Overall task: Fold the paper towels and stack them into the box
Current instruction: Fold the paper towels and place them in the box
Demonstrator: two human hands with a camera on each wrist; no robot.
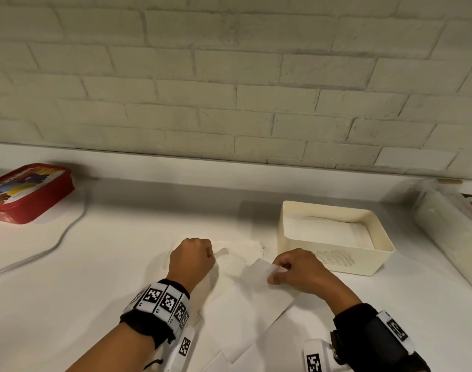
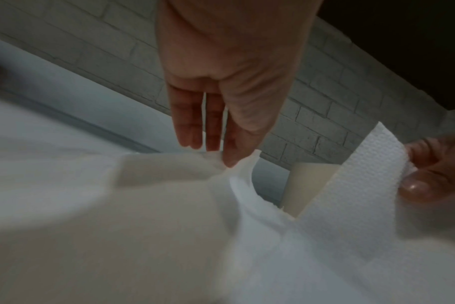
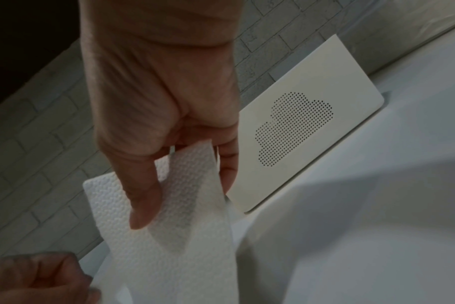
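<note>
A white embossed paper towel (image 1: 252,296) lies on the white counter in front of me, its far edge lifted. My left hand (image 1: 193,260) pinches the towel's far left corner (image 2: 243,164) between thumb and fingers. My right hand (image 1: 291,269) pinches the far right corner (image 3: 185,185), raised off the counter. More towel sheets (image 1: 224,345) lie underneath, nearer to me. The cream box (image 1: 334,260), with a dotted cloud on its front (image 3: 296,127), stands just right of my right hand. Folded towels (image 1: 334,232) lie inside it.
A red lidded container (image 1: 28,191) sits at the far left, and a grey cable (image 1: 55,245) runs across the counter beside it. A clear bag with a roll (image 1: 452,237) lies at the right edge. A white brick wall rises behind the counter.
</note>
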